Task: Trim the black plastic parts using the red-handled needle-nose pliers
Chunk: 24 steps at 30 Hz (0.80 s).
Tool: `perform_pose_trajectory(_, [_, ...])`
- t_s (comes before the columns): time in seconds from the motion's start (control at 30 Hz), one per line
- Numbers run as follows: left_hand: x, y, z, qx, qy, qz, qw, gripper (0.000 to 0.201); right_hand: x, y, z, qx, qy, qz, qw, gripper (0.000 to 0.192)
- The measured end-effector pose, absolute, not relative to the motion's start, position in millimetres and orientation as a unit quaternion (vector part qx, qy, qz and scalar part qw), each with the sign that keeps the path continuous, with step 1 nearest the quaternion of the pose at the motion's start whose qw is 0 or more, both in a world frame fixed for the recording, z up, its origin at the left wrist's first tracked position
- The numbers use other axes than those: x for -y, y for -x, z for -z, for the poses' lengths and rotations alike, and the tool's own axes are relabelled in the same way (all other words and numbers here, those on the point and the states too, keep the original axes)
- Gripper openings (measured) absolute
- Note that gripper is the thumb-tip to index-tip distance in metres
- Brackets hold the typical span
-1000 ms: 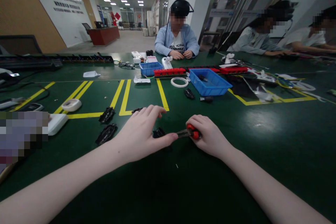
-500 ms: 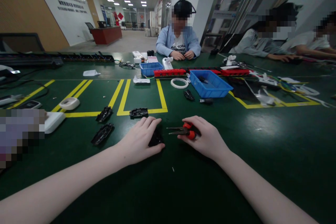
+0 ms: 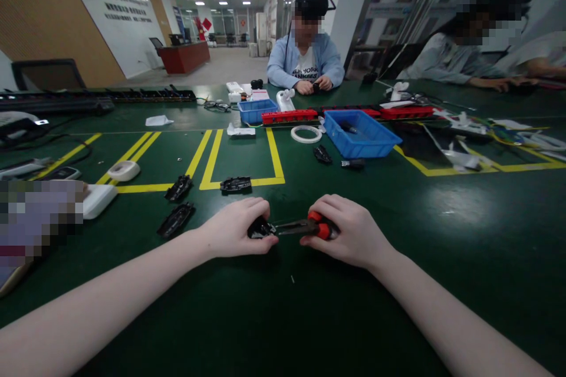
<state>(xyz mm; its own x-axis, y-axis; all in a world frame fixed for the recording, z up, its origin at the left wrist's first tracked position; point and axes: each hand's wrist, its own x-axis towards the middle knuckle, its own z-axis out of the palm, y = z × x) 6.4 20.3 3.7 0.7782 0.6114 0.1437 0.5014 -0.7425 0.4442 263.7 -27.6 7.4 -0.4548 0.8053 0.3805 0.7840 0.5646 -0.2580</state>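
Left hand (image 3: 241, 227): fingers curled, thumb and fingertips pinched round a small black plastic part with a pale, shiny end (image 3: 262, 228); located mid-width of the dark green desk (image 3: 398, 300), toward its near edge, partly hidden by the hand.

Right hand (image 3: 347, 227): fingers wrapped round the red-handled metal pliers (image 3: 313, 226); thumb beneath. Plier jaws slightly parted, pointing left at the black part; whether they touch it cannot be told.

Thin pale sliver (image 3: 292, 278): one, lying nearer the near edge than both hands.

Black moulded plastic shell (image 3: 236, 184): beyond the left hand, across a yellow tape line. Two similar black shells (image 3: 177, 220): toward the desk's left edge, one behind the other.

Rectangular blue plastic tray (image 3: 369, 146): right of centre, toward the far edge, small dark item inside. Short black cylindrical piece (image 3: 352, 164): just before the tray.

White ring-shaped roll (image 3: 306, 140): flat, left of the tray.

Person in light blue shirt (image 3: 287, 65): seated at the far edge, both hands on the desk.
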Motion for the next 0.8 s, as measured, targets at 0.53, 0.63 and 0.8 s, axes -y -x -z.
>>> perform_pose_trajectory(0.53, [-19.0, -4.0, 5.5, -0.205, -0.965, -0.128, 0.101, 0.012, 30.0, -257.5, -8.0, 0.865, 0.466, -0.014, 0.186, 0.033])
perform_pose_trajectory(0.63, [-19.1, -3.4, 6.0, -0.19, -0.969, -0.138, 0.071, 0.015, 30.5, -257.1, -6.2, 0.868, 0.462, -0.002, 0.181, 0.028])
perform_pose_trajectory(0.8, [-17.7, -3.1, 5.6, -0.166, -0.973, -0.159, 0.035, 0.011, 32.1, -253.4, -3.8, 0.87, 0.453, 0.011, 0.192, 0.022])
